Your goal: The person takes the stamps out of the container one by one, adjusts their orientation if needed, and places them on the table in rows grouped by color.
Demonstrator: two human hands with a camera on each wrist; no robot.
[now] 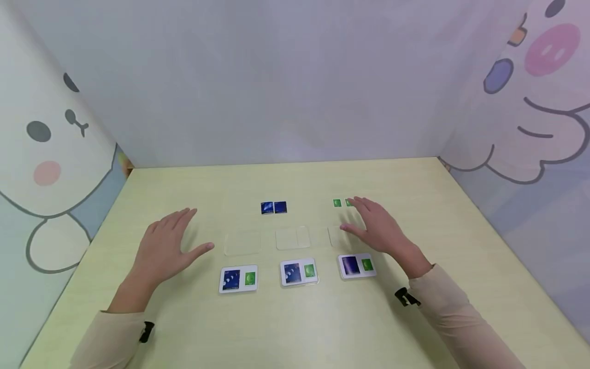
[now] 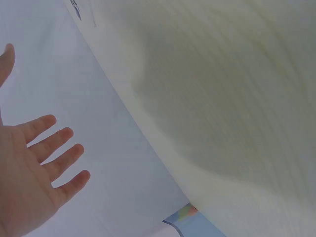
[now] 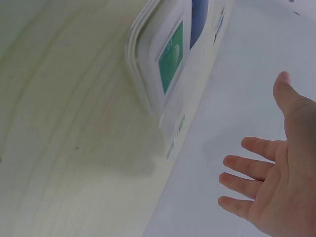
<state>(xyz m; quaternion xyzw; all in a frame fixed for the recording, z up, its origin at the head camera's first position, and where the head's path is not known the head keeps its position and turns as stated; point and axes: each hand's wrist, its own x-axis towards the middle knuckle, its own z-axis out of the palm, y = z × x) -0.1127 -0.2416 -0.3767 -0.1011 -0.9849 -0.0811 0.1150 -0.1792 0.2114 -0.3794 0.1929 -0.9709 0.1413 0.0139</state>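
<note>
Above the table's left side my left hand (image 1: 163,251) is held with fingers spread and touches nothing; the left wrist view shows its palm side (image 2: 24,173). On the right my right hand (image 1: 381,228) hovers empty, fingers extended, partly covering a small green stamp-like piece (image 1: 348,203). Another green piece (image 1: 337,203) lies beside it. Three white cards, left (image 1: 238,279), middle (image 1: 299,272) and right (image 1: 357,266), lie in a row, each bearing a dark blue picture and a green one. Behind them lie clear plastic rectangles (image 1: 243,243), (image 1: 293,238); the right hand partly hides a third.
Two dark blue square pieces (image 1: 274,207) lie side by side farther back on the pale wooden table (image 1: 193,328). A light curtain (image 1: 276,82) hangs along the table's far edge. Cartoon-printed cloths stand at both sides. Black clips (image 1: 407,297) hang near both cuffs.
</note>
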